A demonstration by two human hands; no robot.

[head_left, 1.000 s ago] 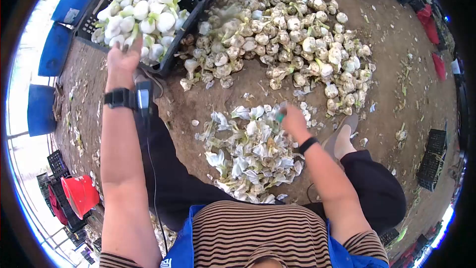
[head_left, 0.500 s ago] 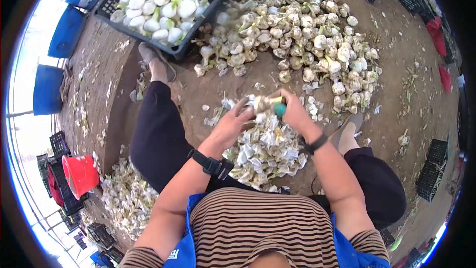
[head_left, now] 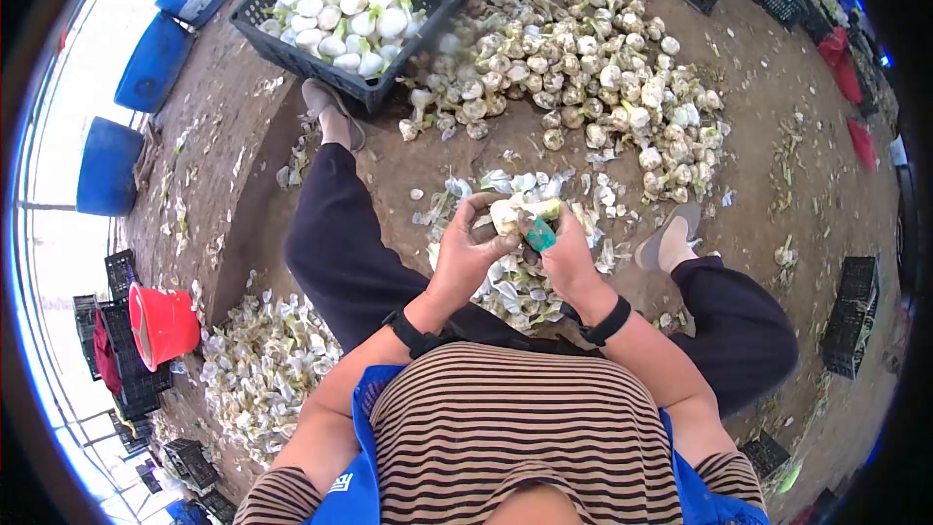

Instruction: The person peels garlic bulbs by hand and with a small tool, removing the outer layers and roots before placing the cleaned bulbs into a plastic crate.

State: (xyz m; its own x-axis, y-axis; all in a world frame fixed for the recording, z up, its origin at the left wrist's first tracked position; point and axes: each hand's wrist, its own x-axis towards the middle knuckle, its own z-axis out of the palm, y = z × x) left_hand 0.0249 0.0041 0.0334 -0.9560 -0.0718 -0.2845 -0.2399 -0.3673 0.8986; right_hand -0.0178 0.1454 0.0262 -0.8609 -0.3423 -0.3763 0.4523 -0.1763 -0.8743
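Note:
In front of my body, my left hand wraps its fingers round a whitish garlic bulb, whose pale green stem points right. My right hand is closed at the stem side, round a small green object, perhaps a tool handle; any blade cannot be made out. The two hands almost touch. Under them lies a pile of loose white peelings. Beyond, a large heap of unpeeled bulbs covers the ground.
A black crate at the upper left holds clean white bulbs. Blue barrels and a red bucket stand left. More peelings lie beside my left leg. Black crates are at the right.
The bulb has come upright into clearer view, and my hands have drawn closer together. My head view has shifted slightly, so the crate and heap appear moved.

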